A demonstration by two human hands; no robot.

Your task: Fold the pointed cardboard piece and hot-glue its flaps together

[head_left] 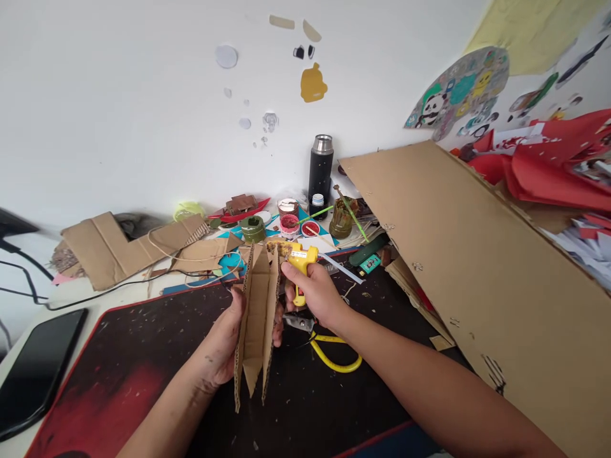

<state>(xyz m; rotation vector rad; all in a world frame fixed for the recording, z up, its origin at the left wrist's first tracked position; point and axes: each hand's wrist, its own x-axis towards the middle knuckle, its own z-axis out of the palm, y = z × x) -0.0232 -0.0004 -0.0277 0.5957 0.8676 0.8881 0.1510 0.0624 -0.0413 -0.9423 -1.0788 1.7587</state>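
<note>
My left hand (228, 337) is wrapped round a folded cardboard piece (258, 308), its thumb on the near left wall and its fingertips showing past the right wall. The piece stands upright like a narrow trough, with two raised side walls and pointed ends. In my right hand (321, 294) is a yellow hot glue gun (300, 256), gripped by its handle. The gun's dirty nozzle end reaches left, close to the upper part of the cardboard's right wall; whether it touches, I cannot tell. Scissors with yellow handles (337, 364) lie on the mat below my right hand.
Paint pots (289, 224), a murky glass jar (340, 218) and a black flask (321, 166) stand along the wall. A large cardboard sheet (458, 254) leans across the right side. Cardboard scraps (102, 251) lie at back left, a black phone (41, 366) at the left edge.
</note>
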